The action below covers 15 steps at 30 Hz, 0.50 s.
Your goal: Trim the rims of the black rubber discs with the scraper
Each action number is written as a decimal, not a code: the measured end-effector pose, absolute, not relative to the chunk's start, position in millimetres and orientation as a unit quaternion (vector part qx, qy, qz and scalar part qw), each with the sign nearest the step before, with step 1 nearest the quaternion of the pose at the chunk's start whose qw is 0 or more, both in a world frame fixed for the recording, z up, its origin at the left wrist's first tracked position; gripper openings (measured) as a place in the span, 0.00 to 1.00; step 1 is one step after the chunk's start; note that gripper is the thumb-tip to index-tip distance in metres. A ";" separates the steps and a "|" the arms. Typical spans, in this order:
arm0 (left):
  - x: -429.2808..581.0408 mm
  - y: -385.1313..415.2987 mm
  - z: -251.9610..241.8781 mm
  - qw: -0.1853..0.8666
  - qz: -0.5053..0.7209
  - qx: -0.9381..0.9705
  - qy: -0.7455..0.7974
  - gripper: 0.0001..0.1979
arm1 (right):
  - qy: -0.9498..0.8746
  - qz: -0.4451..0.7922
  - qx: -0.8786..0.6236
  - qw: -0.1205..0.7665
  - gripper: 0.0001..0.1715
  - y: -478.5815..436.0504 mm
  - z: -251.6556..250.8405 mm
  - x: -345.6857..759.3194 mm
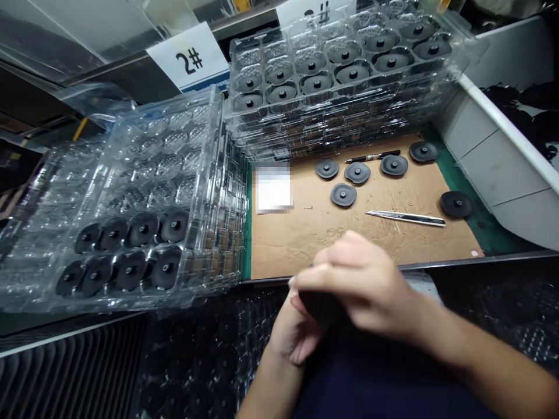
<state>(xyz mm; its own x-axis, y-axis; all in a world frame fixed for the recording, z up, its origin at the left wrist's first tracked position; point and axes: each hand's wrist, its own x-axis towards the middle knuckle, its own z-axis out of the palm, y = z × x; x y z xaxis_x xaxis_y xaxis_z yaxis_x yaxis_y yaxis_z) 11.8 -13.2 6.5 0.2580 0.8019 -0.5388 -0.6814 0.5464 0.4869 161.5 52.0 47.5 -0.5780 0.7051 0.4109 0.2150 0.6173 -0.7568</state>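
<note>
Close to my body, above the front edge of the bench, my two hands meet around a dark, black round part (321,305). It looks like the black discs with a small centre stud (343,195) that lie on the cardboard. My right hand (367,285) grips it from above with bent fingers. From below, my left hand (294,331) closes on its left side, its fingers partly hidden behind the part and the other hand. Several loose discs lie beyond my hands, near a pen (372,157). A slim craft knife (406,218) rests nearer to me.
Clear plastic trays (205,192) stand stacked at the left, discs in the top tray's front rows. Another stack (332,105) at the back also holds discs. Cardboard (279,250) covers the green bench. A white bin wall (510,157) bounds the right. Trays with discs (196,361) sit below.
</note>
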 end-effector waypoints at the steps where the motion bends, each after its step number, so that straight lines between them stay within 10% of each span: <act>1: 9.2 -13.4 5.3 0.795 0.472 0.071 0.376 0.32 | -0.797 0.375 -0.311 0.356 0.14 57.1 40.6 166.1; 9: -7.6 -10.3 4.3 0.822 0.492 0.035 0.284 0.30 | -0.660 0.472 -0.531 0.245 0.14 47.1 -62.4 194.7; 15: 1.6 -8.6 6.1 0.796 0.509 0.045 0.326 0.30 | -0.674 0.370 -0.545 0.335 0.17 42.6 -2.3 168.4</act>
<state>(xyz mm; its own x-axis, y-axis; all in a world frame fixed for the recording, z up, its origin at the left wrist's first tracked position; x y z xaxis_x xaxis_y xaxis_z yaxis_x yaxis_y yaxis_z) 1.6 -8.6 6.1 0.2700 0.8390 -0.4724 -0.7803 0.4781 0.4032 168.4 42.6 -2.3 -0.1823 0.9821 0.0482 0.4873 0.1328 -0.8631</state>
